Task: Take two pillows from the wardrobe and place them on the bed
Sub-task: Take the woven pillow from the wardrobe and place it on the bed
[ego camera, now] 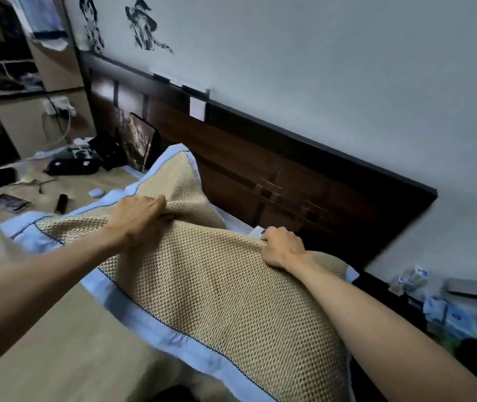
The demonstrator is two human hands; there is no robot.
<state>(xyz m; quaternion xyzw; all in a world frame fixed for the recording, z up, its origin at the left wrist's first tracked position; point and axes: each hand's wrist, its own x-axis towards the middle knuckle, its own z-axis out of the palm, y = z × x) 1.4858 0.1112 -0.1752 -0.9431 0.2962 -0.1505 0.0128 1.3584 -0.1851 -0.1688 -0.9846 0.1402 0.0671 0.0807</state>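
Note:
A tan mesh pillow with a light blue border [217, 300] lies on the bed [57, 343] near the dark wooden headboard [304, 181]. My left hand [138, 216] grips a fold of its top edge. My right hand [283, 245] clutches the same edge nearer the headboard. Behind it, a second matching pillow [170, 181] leans up against the headboard, partly hidden by the near pillow and my left hand.
At the far end of the bed lie a phone [8, 203], a dark case [72, 166], a small black stick [61, 203] and cables. A shelf unit [28, 82] stands beyond. A bedside surface [449, 309] on the right holds packets and tissues.

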